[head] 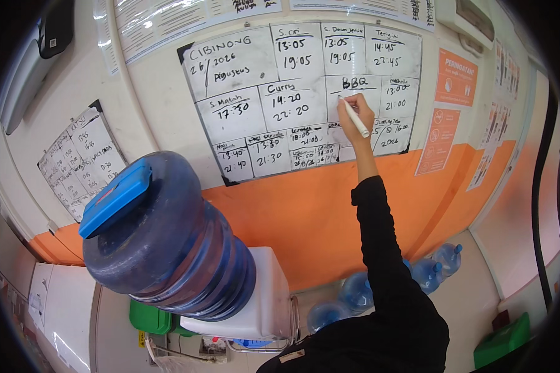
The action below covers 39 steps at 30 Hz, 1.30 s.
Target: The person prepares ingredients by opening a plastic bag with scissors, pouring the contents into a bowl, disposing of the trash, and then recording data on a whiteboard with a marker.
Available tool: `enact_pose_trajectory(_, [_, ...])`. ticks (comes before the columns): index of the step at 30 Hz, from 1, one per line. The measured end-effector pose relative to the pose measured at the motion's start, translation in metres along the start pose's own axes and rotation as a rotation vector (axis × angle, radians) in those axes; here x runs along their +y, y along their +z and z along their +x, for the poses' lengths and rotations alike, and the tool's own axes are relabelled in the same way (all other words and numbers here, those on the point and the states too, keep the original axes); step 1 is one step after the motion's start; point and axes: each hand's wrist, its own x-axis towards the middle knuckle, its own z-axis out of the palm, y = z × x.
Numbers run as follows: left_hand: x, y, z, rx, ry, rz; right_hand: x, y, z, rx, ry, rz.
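Observation:
My right hand (357,116), at the end of a black sleeve, holds a white marker pen (355,117) against a wall-mounted whiteboard (303,100). The pen's tip is at the upper left of a box headed with handwriting, just under a drawn line. Black lines divide the board into boxes, most of them filled with handwritten words and times. Part of the lower right of the board is hidden behind my hand and wrist. My left hand is out of view. A blue box-shaped object (116,198) lies on top of the upturned water bottle to the left.
A large blue water bottle (168,252) stands on a white dispenser (266,298) at the lower left. A smaller whiteboard (81,163) hangs further left. Several water bottles (357,291) stand on the floor along the orange wall. A green bin (504,342) is at the lower right.

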Motion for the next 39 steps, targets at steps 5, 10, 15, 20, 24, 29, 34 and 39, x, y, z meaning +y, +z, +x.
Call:
enact_pose_trajectory(5, [-0.001,0.019,-0.027,0.091,0.055,0.171,0.017,-0.007,-0.001,-0.129,-0.104,-0.141])
enact_pose_trajectory(10, [-0.003,0.009,-0.04,0.03,0.091,0.225,0.018,-0.01,0.003,-0.063,-0.082,-0.002])
enact_pose_trajectory(15, [0.016,0.017,-0.056,0.028,0.144,0.217,0.023,-0.016,0.006,-0.073,-0.132,-0.04])
enact_pose_trajectory(20, [0.008,0.013,-0.06,0.067,0.199,0.26,0.026,-0.016,0.009,-0.058,-0.214,-0.083])
enact_pose_trajectory(24, [-0.002,0.0,-0.057,0.02,0.187,0.219,0.03,-0.026,0.014,-0.041,-0.155,-0.007])
enact_pose_trajectory(29, [0.002,0.011,-0.06,0.128,0.113,0.264,0.03,-0.027,0.018,-0.061,-0.184,-0.068])
enact_pose_trajectory(34, [0.004,0.016,-0.065,0.101,0.177,0.252,0.03,-0.028,0.021,-0.045,-0.204,-0.096])
enact_pose_trajectory(39, [0.018,0.024,-0.069,0.078,0.128,0.267,0.035,-0.037,0.021,-0.017,-0.152,-0.054])
